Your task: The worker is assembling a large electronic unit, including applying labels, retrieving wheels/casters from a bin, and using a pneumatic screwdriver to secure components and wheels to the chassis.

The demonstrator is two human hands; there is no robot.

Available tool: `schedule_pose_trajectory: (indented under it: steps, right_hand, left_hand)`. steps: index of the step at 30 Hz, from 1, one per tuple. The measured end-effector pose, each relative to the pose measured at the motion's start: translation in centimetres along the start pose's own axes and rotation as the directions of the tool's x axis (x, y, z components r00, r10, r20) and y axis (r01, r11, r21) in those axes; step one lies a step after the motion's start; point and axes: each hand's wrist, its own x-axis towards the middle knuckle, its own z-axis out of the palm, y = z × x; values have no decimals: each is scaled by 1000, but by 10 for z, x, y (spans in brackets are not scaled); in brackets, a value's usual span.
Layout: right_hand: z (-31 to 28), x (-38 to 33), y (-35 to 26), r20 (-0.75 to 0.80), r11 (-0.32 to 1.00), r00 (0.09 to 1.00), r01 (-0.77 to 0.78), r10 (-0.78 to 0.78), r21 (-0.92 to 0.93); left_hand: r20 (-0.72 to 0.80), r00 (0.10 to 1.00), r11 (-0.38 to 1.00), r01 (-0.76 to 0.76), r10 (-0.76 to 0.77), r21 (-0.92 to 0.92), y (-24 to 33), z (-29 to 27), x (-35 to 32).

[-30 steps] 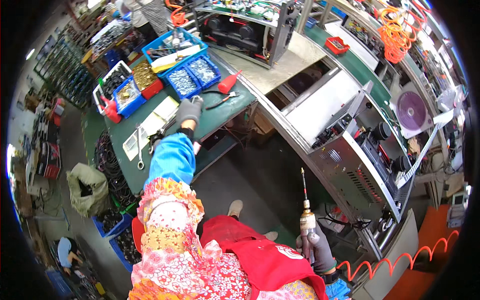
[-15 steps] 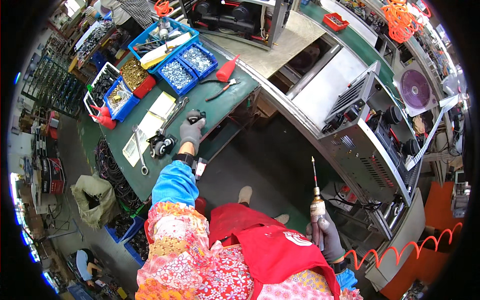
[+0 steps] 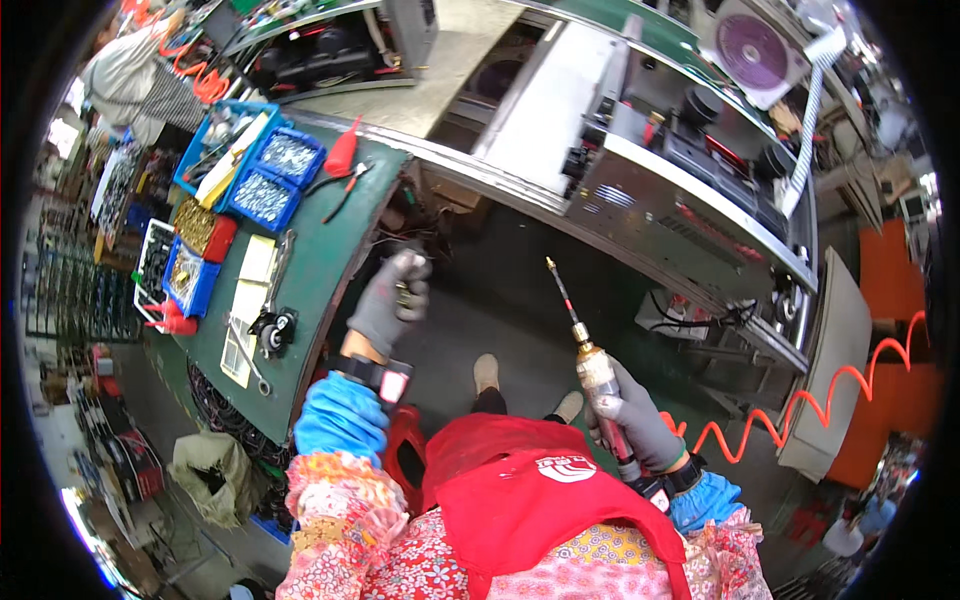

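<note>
My left hand (image 3: 388, 305), in a grey glove, is raised off the right edge of the green workbench (image 3: 325, 240). Its fingers are curled around something that blur and the glove hide. In my right hand (image 3: 640, 418), also gloved, is a pneumatic screwdriver (image 3: 598, 378), its long bit pointing up and left over the floor. Black caster wheels (image 3: 273, 331) lie on the bench left of my left hand, beside a wrench (image 3: 250, 362) and paper sheets (image 3: 250, 290). To the right stands a metal cabinet (image 3: 670, 215) with black parts inside.
Blue bins of screws (image 3: 263, 197), a red squeeze bottle (image 3: 342, 152) and pliers (image 3: 347, 190) occupy the far bench. An orange coiled hose (image 3: 790, 412) hangs at right. A metal-edged line (image 3: 470, 160) crosses ahead. A sack (image 3: 215, 475) sits lower left.
My view has swung right. My left hand, which was over the bench at a black part, is now beyond its edge with fingers curled. The screwdriver in my right hand tilts further left.
</note>
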Motion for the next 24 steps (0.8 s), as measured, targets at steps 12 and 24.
schedule_pose_trajectory:
  steps: [12, 24]
  right_hand:
    - [-135, -97, 58, -184, 968, 975, 157, -121, 196]
    - [-246, -101, 106, -443, 942, 888, 245, -122, 231]
  left_hand:
    - [494, 861, 991, 77, -123, 113, -189, 281, -18]
    - [454, 877, 818, -140, -159, 558, -315, 370, 37]
